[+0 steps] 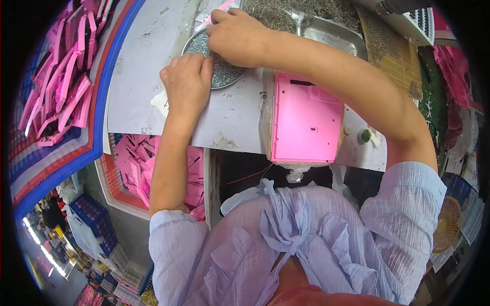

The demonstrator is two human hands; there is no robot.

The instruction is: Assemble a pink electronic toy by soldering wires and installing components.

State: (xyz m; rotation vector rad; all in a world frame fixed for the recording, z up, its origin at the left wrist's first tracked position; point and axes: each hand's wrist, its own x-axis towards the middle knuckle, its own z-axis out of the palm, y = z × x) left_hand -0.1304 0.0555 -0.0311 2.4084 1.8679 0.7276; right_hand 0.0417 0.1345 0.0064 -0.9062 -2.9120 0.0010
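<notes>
A round metal dish [227,80] full of small shiny metal pieces, too small to name, stands on the worktable. My left hand [186,81] lies at its left rim, fingers curled down and their tips hidden. Over the dish's far right side is my right hand [237,38], reaching across with bent fingers; whatever it pinches is out of sight. Just beyond those fingers a thin pink strip [220,11] shows; I cannot tell whether they touch it. Nearer to me, under my right forearm, a pink plastic panel [306,120] rests flat on a plastic-wrapped support.
Pink parts [61,76] heap in a striped basket at far left, and more fill a bin [135,168] below the table edge. A metal tray [332,35] stands at the back, near a brown board [393,56]. A small green object [365,135] lies right of the panel.
</notes>
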